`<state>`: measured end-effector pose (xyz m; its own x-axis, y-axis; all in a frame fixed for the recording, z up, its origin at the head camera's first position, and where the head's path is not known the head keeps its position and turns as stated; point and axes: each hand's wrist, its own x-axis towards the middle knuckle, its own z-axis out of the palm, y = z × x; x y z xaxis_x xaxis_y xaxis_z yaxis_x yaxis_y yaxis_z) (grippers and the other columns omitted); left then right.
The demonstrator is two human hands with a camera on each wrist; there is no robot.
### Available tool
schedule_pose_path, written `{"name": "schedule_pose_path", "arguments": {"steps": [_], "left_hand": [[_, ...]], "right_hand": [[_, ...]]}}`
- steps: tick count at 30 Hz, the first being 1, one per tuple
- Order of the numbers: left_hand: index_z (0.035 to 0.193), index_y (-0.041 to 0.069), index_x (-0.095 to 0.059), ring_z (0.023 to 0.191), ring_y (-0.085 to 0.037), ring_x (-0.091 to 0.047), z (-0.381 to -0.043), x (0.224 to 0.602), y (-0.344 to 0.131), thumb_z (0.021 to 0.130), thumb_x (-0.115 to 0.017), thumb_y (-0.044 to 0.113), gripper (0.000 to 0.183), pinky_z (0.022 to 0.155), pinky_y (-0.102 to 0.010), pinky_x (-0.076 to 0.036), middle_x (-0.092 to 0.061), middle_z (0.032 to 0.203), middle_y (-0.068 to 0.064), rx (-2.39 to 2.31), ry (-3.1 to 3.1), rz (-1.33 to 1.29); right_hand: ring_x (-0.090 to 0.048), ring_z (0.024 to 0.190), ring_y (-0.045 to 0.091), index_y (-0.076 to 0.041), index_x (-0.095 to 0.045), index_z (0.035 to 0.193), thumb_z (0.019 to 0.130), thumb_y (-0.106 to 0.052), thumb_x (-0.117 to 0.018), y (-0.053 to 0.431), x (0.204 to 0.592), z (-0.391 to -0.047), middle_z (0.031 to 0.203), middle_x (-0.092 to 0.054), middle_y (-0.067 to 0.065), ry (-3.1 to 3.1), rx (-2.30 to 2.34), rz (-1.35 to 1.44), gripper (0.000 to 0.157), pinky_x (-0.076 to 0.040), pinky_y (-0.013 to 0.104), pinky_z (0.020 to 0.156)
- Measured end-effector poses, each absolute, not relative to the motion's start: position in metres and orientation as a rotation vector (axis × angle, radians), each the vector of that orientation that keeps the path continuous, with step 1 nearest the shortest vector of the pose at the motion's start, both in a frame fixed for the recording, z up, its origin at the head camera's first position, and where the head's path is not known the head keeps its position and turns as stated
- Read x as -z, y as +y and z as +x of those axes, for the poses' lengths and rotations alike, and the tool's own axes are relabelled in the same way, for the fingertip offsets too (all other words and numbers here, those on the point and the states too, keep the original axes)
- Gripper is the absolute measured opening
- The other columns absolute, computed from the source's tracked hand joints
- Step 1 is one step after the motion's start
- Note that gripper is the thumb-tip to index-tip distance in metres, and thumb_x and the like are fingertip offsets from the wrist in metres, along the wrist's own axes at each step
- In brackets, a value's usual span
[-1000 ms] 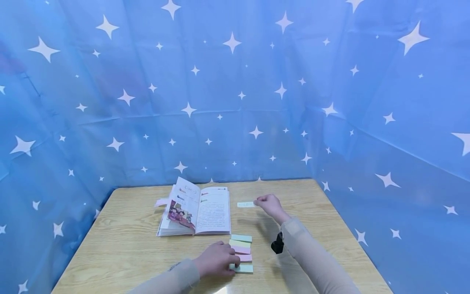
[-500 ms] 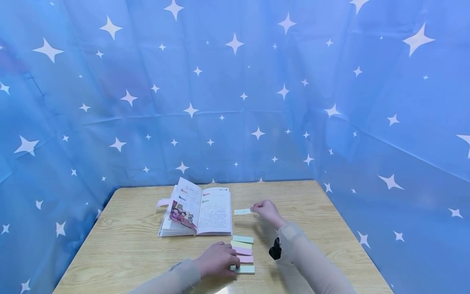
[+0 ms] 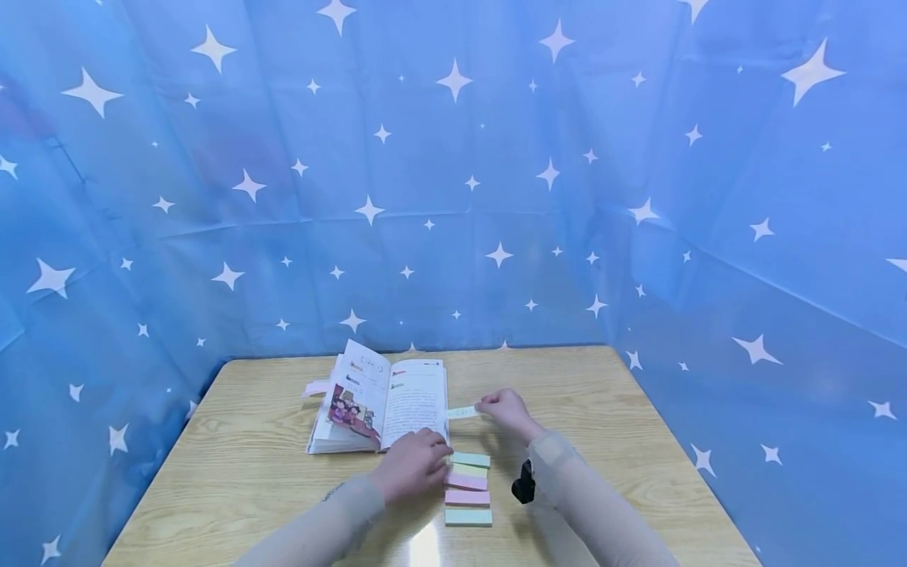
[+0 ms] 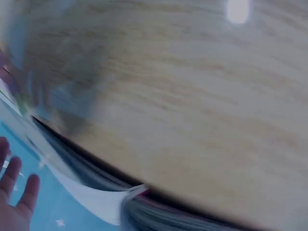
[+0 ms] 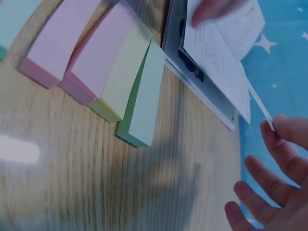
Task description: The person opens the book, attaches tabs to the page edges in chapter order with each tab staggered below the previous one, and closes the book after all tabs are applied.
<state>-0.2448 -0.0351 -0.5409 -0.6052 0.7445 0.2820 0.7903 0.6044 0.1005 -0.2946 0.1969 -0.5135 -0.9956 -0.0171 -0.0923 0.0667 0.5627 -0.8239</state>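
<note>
An open book (image 3: pixel 416 398) lies on the table with printed pages and a coloured picture on its left page. My right hand (image 3: pixel 509 413) pinches the end of a pale green sticky note strip (image 3: pixel 462 413) between thumb and forefinger. The strip's other end reaches the book's right edge. In the right wrist view, the remaining fingers (image 5: pixel 264 180) spread away from the strip. My left hand (image 3: pixel 414 465) is over the book's lower right corner, holding nothing, with its fingers extended in the left wrist view. Right beside it sits a column of sticky note pads (image 3: pixel 468 499) in green, pink, purple and yellow.
A pink tab (image 3: pixel 315 388) sticks out from the book's left side. The wooden table (image 3: pixel 234 465) ends at a blue curtain (image 3: pixel 425 197) with white stars. A black wrist device (image 3: pixel 523 483) hangs under the right forearm.
My right hand has brought the strip left and slightly nearer, up to the book's edge. My left hand has left the nearest green pad and moved up to the book's lower corner.
</note>
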Motion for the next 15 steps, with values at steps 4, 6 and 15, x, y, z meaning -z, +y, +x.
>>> {"name": "schedule_pose_path", "arguments": {"steps": [4,6,15], "left_hand": [[0.121,0.013,-0.067,0.11,-0.02,-0.057,-0.256,0.547,-0.038,0.094,-0.06,0.03,0.033,0.089,-0.039,-0.051,-0.064,0.118,-0.002,0.358,-2.742,-1.025],[0.125,0.01,-0.065,0.115,-0.023,-0.057,-0.26,0.548,-0.039,0.093,-0.061,0.029,0.037,0.095,-0.042,-0.049,-0.063,0.123,-0.006,0.366,-2.769,-0.932],[0.127,0.004,-0.063,0.12,-0.028,-0.055,-0.268,0.548,-0.042,0.092,-0.061,0.027,0.042,0.1,-0.045,-0.045,-0.061,0.128,-0.011,0.418,-2.865,-0.748]], "right_hand": [[-0.045,0.061,0.012,0.001,-0.058,0.061,0.088,-0.016,-0.069,0.194,0.518,-0.297,0.089,-0.07,0.016,2.682,1.418,0.018,0.034,-0.046,0.032,0.067],[-0.047,0.063,0.011,0.001,-0.065,0.068,0.087,-0.016,-0.07,0.193,0.521,-0.298,0.089,-0.07,0.014,2.695,1.406,0.0,0.026,-0.049,0.033,0.069],[-0.046,0.058,0.014,0.001,-0.072,0.081,0.088,-0.018,-0.069,0.181,0.525,-0.29,0.069,-0.061,0.0,2.657,1.356,0.014,0.021,-0.042,0.027,0.056]]}}
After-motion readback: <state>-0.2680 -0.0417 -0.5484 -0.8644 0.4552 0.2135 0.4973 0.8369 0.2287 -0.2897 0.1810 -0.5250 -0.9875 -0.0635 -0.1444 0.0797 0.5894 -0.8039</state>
